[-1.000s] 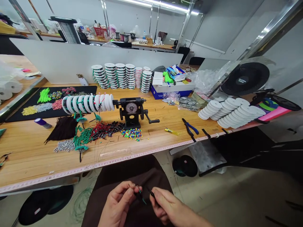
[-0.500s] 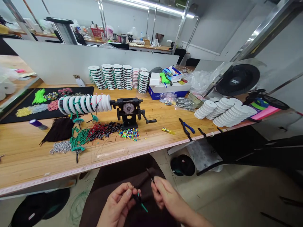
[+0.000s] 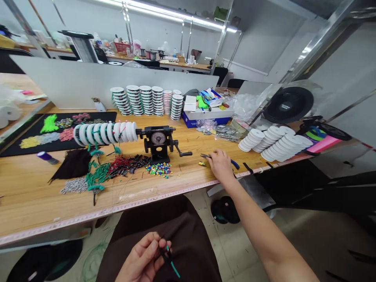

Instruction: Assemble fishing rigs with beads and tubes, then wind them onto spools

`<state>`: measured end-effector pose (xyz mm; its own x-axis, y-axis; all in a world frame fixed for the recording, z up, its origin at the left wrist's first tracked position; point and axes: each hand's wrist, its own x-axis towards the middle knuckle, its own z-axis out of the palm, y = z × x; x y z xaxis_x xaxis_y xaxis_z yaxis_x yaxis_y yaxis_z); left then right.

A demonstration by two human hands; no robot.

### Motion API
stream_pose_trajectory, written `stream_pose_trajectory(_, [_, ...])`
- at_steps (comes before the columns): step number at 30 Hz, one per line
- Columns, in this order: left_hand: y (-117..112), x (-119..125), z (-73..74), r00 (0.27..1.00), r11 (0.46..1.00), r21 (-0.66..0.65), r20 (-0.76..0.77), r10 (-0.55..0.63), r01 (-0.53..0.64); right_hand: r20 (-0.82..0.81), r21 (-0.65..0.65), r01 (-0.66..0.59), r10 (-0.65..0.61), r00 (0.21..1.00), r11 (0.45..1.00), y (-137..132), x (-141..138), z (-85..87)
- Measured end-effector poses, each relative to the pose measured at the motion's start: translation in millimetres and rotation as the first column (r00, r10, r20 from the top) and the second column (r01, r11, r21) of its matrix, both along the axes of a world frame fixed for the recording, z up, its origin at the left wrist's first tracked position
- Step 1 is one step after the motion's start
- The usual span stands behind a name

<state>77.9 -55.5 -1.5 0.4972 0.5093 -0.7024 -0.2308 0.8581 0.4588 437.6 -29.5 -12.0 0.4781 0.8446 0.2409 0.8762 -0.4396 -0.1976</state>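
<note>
My left hand (image 3: 143,256), low over my lap, pinches a small bundle of black pieces (image 3: 166,256) with a thin green end (image 3: 175,270) hanging from it. Out over the table's front right part lies my right hand (image 3: 220,166), fingers curled down around a thin pointed tool (image 3: 206,156) whose dark tip shows to the left; its kind is unclear. Beneath and behind this hand are pliers, with only a blue handle (image 3: 235,164) showing. A yellow lighter (image 3: 202,163) sits just left of the hand, partly covered by it.
A black hand-cranked winder (image 3: 160,143) carries a row of white spools (image 3: 105,133). Colored beads (image 3: 159,169), green tubes (image 3: 101,172) and black-red pieces (image 3: 129,164) lie in front. Stacked spools (image 3: 147,100) stand behind, white spools (image 3: 279,143) at right. A measuring tape (image 3: 129,205) runs along the edge.
My right hand has gone from beside the left hand over my lap up and forward to the table, over the pliers. My left hand stays low, still pinching the black bundle.
</note>
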Motion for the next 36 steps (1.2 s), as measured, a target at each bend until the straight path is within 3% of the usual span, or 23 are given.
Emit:
stream_pose_trajectory(7, [0, -1, 6.9, 0.999, 1.000, -0.001, 0.038, -0.004, 0.004, -0.183, 0.006, -0.093, 0.093, 0.979, 0.996, -19, -1, -11.8])
stream_pose_trajectory(11, [0, 1, 8.1, 1.000, 1.000, 0.020, 0.024, -0.014, 0.014, -0.342, 0.069, -0.153, 0.168, 0.925, 0.986, -29, -32, -3.3])
stream_pose_trajectory(13, [1, 2, 9.6, 1.000, 0.999, 0.040, 0.008, -0.006, 0.006, -0.522, 0.119, -0.225, 0.254, 0.814, 0.967, -40, -63, 2.3])
stream_pose_trajectory(15, [2, 3, 11.5, 1.000, 0.998, 0.062, -0.009, -0.003, 0.003, -0.800, 0.227, -0.293, 0.349, 0.487, 0.929, -55, -99, 5.1])
stream_pose_trajectory(17, [3, 4, 12.9, 1.000, 0.996, 0.085, -0.024, -0.006, 0.008, -0.927, 0.293, -0.313, 0.349, 0.138, 0.903, -69, -132, 3.8])
stream_pose_trajectory(18, [3, 5, 13.2, 1.000, 0.995, 0.095, -0.027, -0.008, 0.011, -0.942, 0.312, -0.316, 0.336, 0.023, 0.896, -74, -145, 1.8])
stream_pose_trajectory(20, [4, 6, 12.7, 1.000, 0.993, 0.115, -0.021, -0.018, 0.020, -0.940, 0.340, -0.298, 0.317, -0.125, 0.892, -83, -166, -4.0])
stream_pose_trajectory(22, [4, 6, 11.0, 0.999, 0.990, 0.138, 0.002, -0.038, 0.037, -0.927, 0.359, -0.265, 0.309, -0.211, 0.895, -88, -178, -10.5])
stream_pose_trajectory(27, [2, 6, 6.6, 0.998, 0.981, 0.182, 0.012, -0.065, 0.062, -0.924, 0.326, -0.146, 0.282, -0.257, 0.934, -88, -193, -22.4])
stream_pose_trajectory(33, [1, 7, 7.0, 0.995, 0.975, 0.212, 0.048, -0.085, 0.073, -0.867, 0.232, 0.012, 0.213, -0.451, 0.973, -81, -210, -28.7])
stream_pose_trajectory(36, [2, 6, 5.9, 0.996, 0.973, 0.219, 0.040, -0.076, 0.065, -0.853, 0.224, 0.023, 0.207, -0.479, 0.974, -81, -212, -30.8])
